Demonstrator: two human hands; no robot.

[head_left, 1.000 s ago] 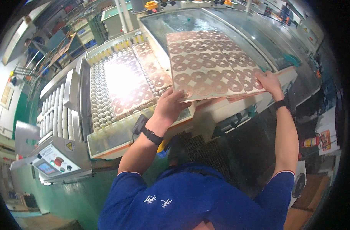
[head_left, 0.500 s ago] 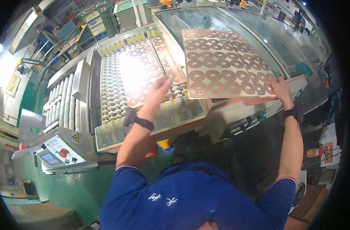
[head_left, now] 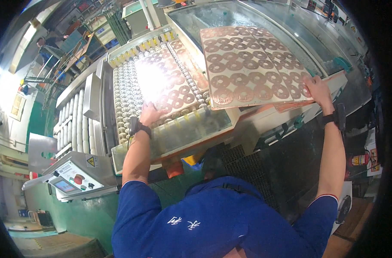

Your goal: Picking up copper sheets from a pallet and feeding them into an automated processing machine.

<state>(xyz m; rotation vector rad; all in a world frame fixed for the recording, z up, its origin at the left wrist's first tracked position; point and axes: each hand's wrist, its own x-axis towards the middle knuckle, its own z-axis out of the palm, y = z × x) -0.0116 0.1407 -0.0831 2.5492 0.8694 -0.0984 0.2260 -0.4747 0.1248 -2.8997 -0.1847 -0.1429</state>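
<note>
Item, right hand (head_left: 318,89), right of centre in the frame: your grip was closed on the lower right edge of a broad, flat, pale panel with rows of copper-coloured rings (head_left: 247,64).
Item, that panel: upper centre to right of the frame, tilted, its lower right edge over copper-coloured sheets (head_left: 295,105).
Item, left hand (head_left: 151,114), left of centre: your fingers lay at the lower left corner of a second flat ringed panel, copper on pale, whitened by glare (head_left: 172,81); whether this grip pinched the edge, you could not tell.
Item, second panel: upper left of centre, flat on a bed of small, pale, round wheels (head_left: 126,94).
Item, ringed copper-coloured strip (head_left: 185,60): just right of the second panel, on the same bed.
Item, long white cylindrical rollers (head_left: 78,124): left of the frame.
Item, grey metal control box with a small screen and red knob (head_left: 75,178): lower left.
Item, large clear cover (head_left: 196,21): upper centre, behind the panel you held.
</note>
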